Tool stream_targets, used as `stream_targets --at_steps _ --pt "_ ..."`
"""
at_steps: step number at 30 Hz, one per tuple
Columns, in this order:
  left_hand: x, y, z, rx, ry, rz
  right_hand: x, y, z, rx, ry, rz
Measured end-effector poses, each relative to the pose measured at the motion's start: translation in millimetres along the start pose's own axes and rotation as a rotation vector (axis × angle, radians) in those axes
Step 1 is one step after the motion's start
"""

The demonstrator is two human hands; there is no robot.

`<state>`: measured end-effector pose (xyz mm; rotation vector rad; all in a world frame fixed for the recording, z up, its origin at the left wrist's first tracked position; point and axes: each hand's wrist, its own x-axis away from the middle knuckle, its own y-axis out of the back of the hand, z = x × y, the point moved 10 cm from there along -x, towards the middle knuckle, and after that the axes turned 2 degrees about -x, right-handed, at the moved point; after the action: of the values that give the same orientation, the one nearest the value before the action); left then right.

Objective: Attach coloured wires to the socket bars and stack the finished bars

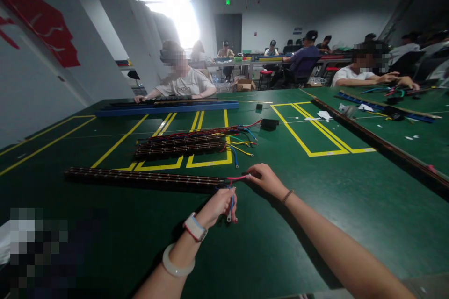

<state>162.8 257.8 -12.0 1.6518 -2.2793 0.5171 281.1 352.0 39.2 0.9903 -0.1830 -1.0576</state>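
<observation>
A long dark bar assembly [147,178] with rows of light spots lies on the table in front of me. A red wire [236,178] runs out of its right end, and my right hand [268,181] pinches that wire near its tip. Just below the same end, my left hand [219,205] has its fingers closed around a blue wire [231,203]. The blue wire hangs down and ends in a metal ring terminal [229,218]. Part of the left fingers and of the bar's end is hidden behind the hand.
Beyond lies a stack of similar bars [178,147] with loose coloured wires. A black block [269,124] sits near it. Yellow tape [329,153] marks the green table [280,252]. One long bar [379,142] crosses the right side. Co-workers sit opposite, one behind a blue tray [168,110].
</observation>
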Motion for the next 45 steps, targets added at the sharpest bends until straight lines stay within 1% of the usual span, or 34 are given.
stream_targets --at_steps 3,6,8,11,13,15,18,20,24,28,30,35,39,45 --pt "0.8 1.5 -0.9 0.015 0.017 -0.014 5.5 5.0 7.7 0.032 0.017 -0.039" --pt "-0.9 0.8 -2.9 0.091 -0.013 -0.042 15.7 9.7 26.5 0.075 0.069 -0.083" --pt "-2.1 -0.7 -4.9 0.168 -0.050 -0.052 23.2 5.6 40.4 0.093 0.110 -0.066" --pt "-2.7 0.5 -3.4 0.256 -0.056 -0.094 31.7 -9.2 55.0 0.109 0.173 0.008" --pt "-2.1 1.3 -2.1 0.280 -0.045 -0.119 33.7 -18.4 56.0 0.113 0.181 0.051" --pt "-1.4 -0.2 -2.8 0.293 -0.044 -0.115 32.6 -21.9 51.0 0.109 0.149 0.064" --pt "-1.2 -4.0 -5.3 0.332 -0.059 -0.086 28.9 -16.4 45.3 0.075 0.094 0.031" --pt "-1.8 -4.3 -5.9 0.379 -0.068 -0.087 27.0 -9.6 47.3 0.047 0.093 -0.008" --pt "-3.6 -5.7 -5.1 0.453 -0.078 -0.086 27.2 -4.4 60.3 0.060 0.196 -0.056" --pt "-5.3 -14.8 -5.1 0.552 -0.099 -0.024 32.1 -6.4 72.0 0.143 0.342 -0.103" --pt "-7.2 -18.9 -3.5 0.619 -0.111 -0.002 35.4 -8.3 77.7 0.183 0.408 -0.107" --pt "-15.2 -22.9 1.6 0.730 -0.149 0.020 41.4 -16.4 88.9 0.266 0.501 -0.012" --pt "-18.4 -19.5 2.6 0.738 -0.172 0.004 46.1 -18.9 93.6 0.309 0.555 0.034" --pt "-14.3 -17.2 -3.3 0.728 -0.204 -0.011 49.4 -18.5 93.5 0.344 0.612 0.082"
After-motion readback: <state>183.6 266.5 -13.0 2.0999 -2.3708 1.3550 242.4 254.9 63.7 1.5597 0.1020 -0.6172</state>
